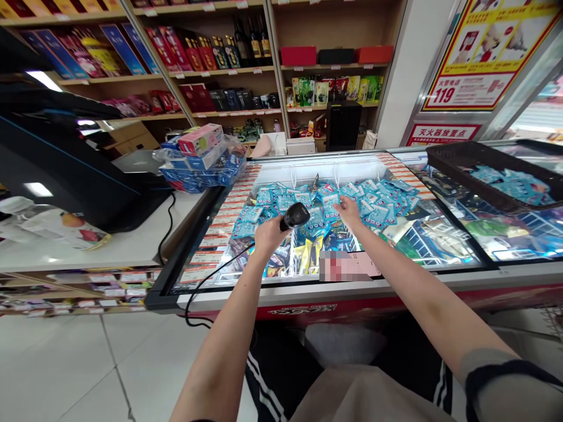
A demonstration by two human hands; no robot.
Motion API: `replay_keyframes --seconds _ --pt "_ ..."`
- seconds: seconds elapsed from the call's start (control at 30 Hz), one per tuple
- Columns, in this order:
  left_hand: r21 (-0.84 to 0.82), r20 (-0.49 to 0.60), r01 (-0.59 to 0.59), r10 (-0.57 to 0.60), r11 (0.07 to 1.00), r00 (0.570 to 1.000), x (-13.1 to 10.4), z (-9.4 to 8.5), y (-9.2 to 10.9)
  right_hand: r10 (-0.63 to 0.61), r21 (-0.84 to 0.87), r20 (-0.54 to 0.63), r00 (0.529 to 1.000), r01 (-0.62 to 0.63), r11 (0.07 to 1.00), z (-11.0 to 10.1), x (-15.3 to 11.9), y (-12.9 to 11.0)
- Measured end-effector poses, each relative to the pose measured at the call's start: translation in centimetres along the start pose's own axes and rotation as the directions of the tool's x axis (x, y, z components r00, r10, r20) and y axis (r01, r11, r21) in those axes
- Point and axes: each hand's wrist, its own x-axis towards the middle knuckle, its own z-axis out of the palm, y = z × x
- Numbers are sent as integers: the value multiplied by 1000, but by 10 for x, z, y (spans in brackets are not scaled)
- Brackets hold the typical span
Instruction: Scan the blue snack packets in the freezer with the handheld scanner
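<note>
My left hand is wrapped round the handle of a black barcode scanner, its head turned toward the middle of the freezer top. The scanner's cable trails from it toward the freezer's near left edge. In my right hand a small blue packet is pinched at its right side, just right of the scanner. Many similar blue packets lie spread over the glass around both hands. Near my right forearm, a phone lies on the freezer's front edge.
The glass-topped freezer holds bagged goods below. At right, a dark tray contains more blue packets. A checkout machine stands on the left counter, with plastic-wrapped boxes beside it. Stocked shelves line the back.
</note>
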Motion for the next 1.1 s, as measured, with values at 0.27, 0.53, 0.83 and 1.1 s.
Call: replay_keyframes --seconds 0.27,0.53,0.83,1.1 --pt "-38 -5 -47 47 998 999 11 0 29 -31 2 64 997 31 1000 -24 8 31" --pt "-55 -5 -113 113 992 994 16 2 53 -50 45 117 992 45 998 -28 11 48" --pt "-56 1 -116 116 992 993 21 8 62 -90 22 98 991 88 996 -28 10 49" --pt "-54 -7 -123 123 991 992 27 15 66 -116 -32 90 989 119 992 -30 11 55"
